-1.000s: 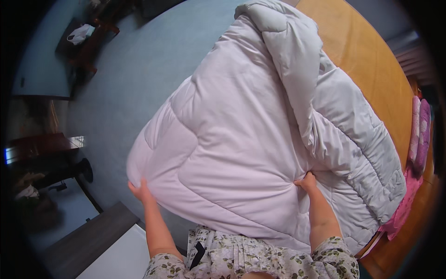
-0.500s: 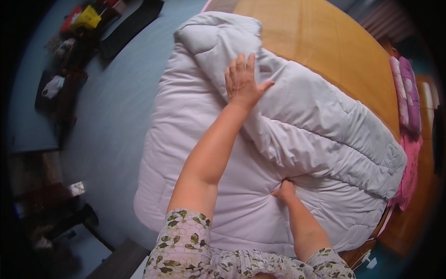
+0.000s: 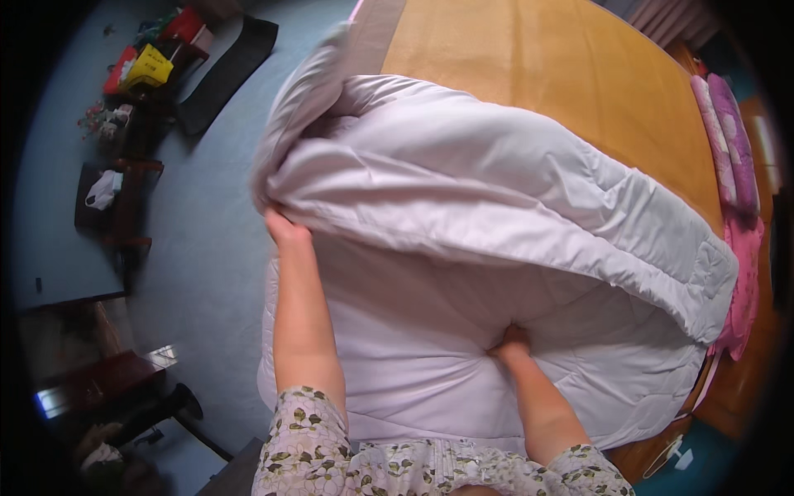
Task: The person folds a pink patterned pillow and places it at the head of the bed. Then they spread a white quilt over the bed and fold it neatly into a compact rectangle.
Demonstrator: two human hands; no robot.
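A white quilt point(image 3: 397, 339) lies over the near part of the bed, its far layer folded back on itself. Out at the left side, my left hand point(image 3: 289, 231) grips the edge of the upper layer and holds it raised; a flap of it stands up beyond the hand, slightly blurred. My right hand point(image 3: 514, 342) is closed on the lower layer near the fold, and creases run out from it. Its fingertips are sunk in the cloth and partly hidden.
A tan mat point(image 3: 529, 58) covers the far part of the bed. Folded purple bedding point(image 3: 734, 149) and a pink cloth point(image 3: 743, 273) lie along the right edge. Across the blue floor point(image 3: 215, 248) stand a dark bench point(image 3: 231, 74) and a yellow bag point(image 3: 150, 66).
My left hand was spread flat on the folded quilt; it has moved left and nearer, now gripping the edge and lifting that side. My right hand keeps its hold in nearly the same place.
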